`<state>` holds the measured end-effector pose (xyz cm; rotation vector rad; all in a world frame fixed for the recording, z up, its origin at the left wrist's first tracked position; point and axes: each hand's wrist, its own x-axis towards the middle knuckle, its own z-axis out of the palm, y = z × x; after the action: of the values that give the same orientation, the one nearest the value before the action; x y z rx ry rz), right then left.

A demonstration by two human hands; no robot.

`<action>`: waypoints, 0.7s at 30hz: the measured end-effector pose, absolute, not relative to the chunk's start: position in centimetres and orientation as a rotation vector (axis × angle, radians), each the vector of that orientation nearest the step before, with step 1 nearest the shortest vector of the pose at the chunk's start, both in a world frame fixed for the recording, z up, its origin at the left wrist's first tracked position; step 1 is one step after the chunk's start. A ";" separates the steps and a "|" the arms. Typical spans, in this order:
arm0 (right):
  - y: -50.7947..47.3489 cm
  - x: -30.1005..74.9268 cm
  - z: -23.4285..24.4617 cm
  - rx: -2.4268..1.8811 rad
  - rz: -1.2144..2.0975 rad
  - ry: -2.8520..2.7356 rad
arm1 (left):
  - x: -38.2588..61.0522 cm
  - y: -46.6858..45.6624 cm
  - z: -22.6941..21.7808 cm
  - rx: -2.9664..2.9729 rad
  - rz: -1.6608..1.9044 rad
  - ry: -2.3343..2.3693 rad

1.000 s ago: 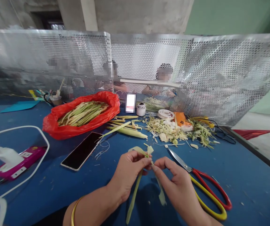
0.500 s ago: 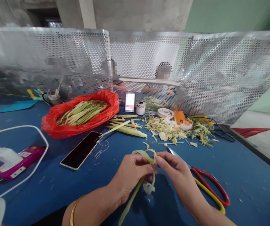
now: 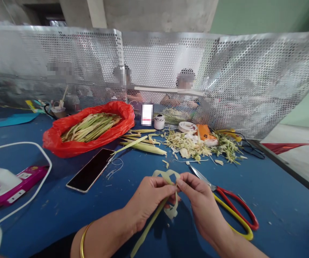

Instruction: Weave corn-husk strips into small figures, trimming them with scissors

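Observation:
Both hands meet low in the middle over the blue table [image 3: 278, 200]. My left hand [image 3: 147, 202] pinches a pale green leaf strip [image 3: 149, 225] whose long end hangs down toward me. My right hand [image 3: 201, 208] pinches the same strip, which loops above the fingertips and curls below them. Just right of my right hand, red-and-yellow handled scissors [image 3: 232, 211] lie on the table.
A red plastic bag [image 3: 62, 143] of green strips sits at the back left, with a black phone [image 3: 91, 170] in front of it. A pink power strip [image 3: 17, 184] with a white cable lies far left. Leaf scraps [image 3: 197, 147] are piled before a perforated metal screen [image 3: 224, 79]; people sit behind it.
The strip, held straight between my fingertips a second ago, has been bent into a loop above my fingers. Its loose end now curls short under my right hand. Both hands shifted slightly.

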<state>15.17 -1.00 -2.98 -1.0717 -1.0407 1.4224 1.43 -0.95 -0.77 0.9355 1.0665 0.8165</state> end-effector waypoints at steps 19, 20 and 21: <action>-0.3 15.6 -2.0 -1.174 1.471 -1.291 | 1.7 -1.4 -1.1 0.993 0.616 0.995; -0.3 15.6 -2.0 -1.145 1.492 -1.254 | 1.7 -1.4 -1.2 0.968 0.612 0.989; -0.4 15.6 -2.0 -1.122 1.510 -1.220 | 1.7 -1.3 -1.2 0.950 0.613 0.980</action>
<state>15.60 -0.41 -2.00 -1.1220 -1.2203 1.5099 1.75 -1.34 -1.22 0.9505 0.9804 0.6133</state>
